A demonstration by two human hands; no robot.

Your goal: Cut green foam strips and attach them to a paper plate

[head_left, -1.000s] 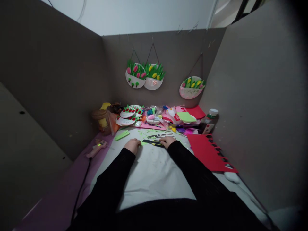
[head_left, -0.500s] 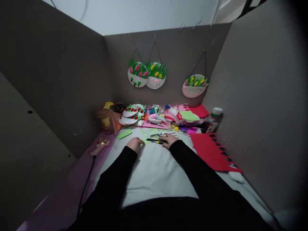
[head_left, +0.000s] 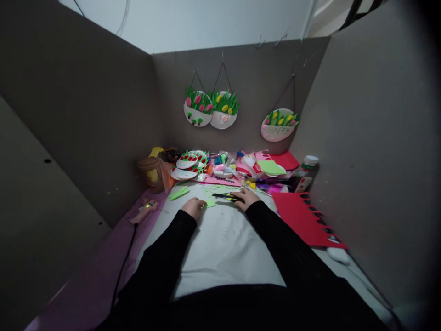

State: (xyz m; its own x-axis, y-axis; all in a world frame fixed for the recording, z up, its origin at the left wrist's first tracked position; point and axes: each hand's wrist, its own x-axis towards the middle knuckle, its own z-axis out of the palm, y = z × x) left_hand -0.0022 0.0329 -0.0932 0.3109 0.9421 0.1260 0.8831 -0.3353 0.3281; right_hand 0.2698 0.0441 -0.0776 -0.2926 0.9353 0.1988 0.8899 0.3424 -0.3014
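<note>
A small piece of light green paper [head_left: 210, 202] lies at the fingertips of my left hand [head_left: 193, 208], which is closed in a pinch on its edge. My right hand [head_left: 248, 198] curls around a slim black-and-yellow tool [head_left: 223, 196] that points left towards the paper. Its exact kind is too small to make out. Thin green paper scraps [head_left: 220, 188] lie just behind both hands. To the left, a small stack of cut green strips [head_left: 179, 192] rests on the white sheet [head_left: 227, 243].
Red paper [head_left: 299, 220] with cut-out holes lies right, near a bottle [head_left: 306, 172]. A corded pink glue gun [head_left: 146, 210] and a brown cup [head_left: 150, 177] stand left. Decorated paper plates [head_left: 188, 165] and craft supplies [head_left: 223, 168] line the back. Grey panels [head_left: 365, 138] enclose the table.
My right hand has shifted slightly right and raised the black-and-yellow tool away from the green paper. My left hand stays at the paper, and more of the paper shows.
</note>
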